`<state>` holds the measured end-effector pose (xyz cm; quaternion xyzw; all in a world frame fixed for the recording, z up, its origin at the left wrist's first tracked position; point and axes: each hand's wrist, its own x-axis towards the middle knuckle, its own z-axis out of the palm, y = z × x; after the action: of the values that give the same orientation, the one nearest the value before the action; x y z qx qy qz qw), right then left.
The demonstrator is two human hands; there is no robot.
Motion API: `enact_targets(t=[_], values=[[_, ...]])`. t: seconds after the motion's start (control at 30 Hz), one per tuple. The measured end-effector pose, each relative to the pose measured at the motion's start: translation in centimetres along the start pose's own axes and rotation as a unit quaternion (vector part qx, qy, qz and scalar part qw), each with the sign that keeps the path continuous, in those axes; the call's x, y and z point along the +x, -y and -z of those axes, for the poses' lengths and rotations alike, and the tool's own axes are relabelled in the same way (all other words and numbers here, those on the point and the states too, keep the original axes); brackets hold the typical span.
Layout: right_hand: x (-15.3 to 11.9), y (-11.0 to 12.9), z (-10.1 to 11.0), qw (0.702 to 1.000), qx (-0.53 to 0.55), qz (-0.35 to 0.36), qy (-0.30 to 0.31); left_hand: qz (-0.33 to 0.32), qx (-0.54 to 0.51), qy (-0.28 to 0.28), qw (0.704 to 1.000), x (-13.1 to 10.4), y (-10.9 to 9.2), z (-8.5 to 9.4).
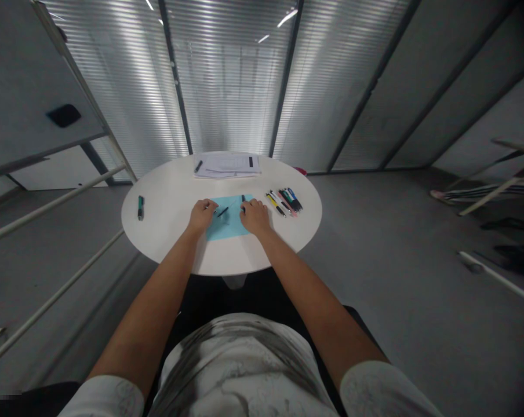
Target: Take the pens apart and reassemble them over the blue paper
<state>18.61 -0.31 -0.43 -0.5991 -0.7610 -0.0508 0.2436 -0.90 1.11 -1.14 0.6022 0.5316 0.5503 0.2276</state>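
Both palms down on the light-blue paper sheet (pixel 227 223) at the near middle of the round white table (pixel 166 231), left hand (pixel 202 214) and right hand (pixel 254 215) pinning it flat. Slim dark pen (pixel 222 212) lying between them, seemingly ungripped, though too small to tell. Row of coloured pens (pixel 284 201) just right, lone green marker (pixel 140 207) far left, white paper stack (pixel 228 165) behind.

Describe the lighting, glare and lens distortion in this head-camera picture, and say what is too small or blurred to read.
Head view: backlit blinds glare brightly; wide-angle lens bends the wall frames outward; the corners darken. The white table is evenly lit; both hands rest on blue paper; the pens and the papers' print are too small to read.
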Motion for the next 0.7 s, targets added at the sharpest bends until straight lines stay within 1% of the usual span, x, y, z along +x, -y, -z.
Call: enact_targets(t=[0.1, 0.2, 0.27, 0.33, 0.4, 0.47, 0.7], values=[[0.1, -0.3, 0.0, 1.0, 0.006, -0.023, 0.001, -0.069, 0.112, 0.043, 0.99, -0.1, 0.1, -0.3], [0.3, -0.5, 0.0, 0.999, 0.015, -0.041, 0.009, -0.129, 0.236, 0.096, 0.959, -0.4, 0.0, -0.6], [0.4, -0.6, -0.1, 0.999, 0.02, -0.049, 0.009, -0.139, 0.293, 0.131, 0.937, -0.7, 0.0, -0.7], [0.5, -0.6, -0.1, 0.998, 0.027, -0.054, 0.003, -0.132, 0.331, 0.158, 0.921, -0.9, -0.1, -0.7], [0.6, -0.8, -0.3, 0.998, 0.038, -0.052, -0.004, -0.125, 0.352, 0.168, 0.912, -1.0, -0.2, -0.7], [0.6, -0.9, -0.5, 0.997, 0.051, -0.049, -0.01, -0.12, 0.36, 0.167, 0.91, -0.9, -0.2, -0.6], [1.0, -1.6, -1.1, 0.991, 0.119, -0.041, -0.048, -0.123, 0.313, 0.157, 0.928, -0.3, 1.0, -0.8]])
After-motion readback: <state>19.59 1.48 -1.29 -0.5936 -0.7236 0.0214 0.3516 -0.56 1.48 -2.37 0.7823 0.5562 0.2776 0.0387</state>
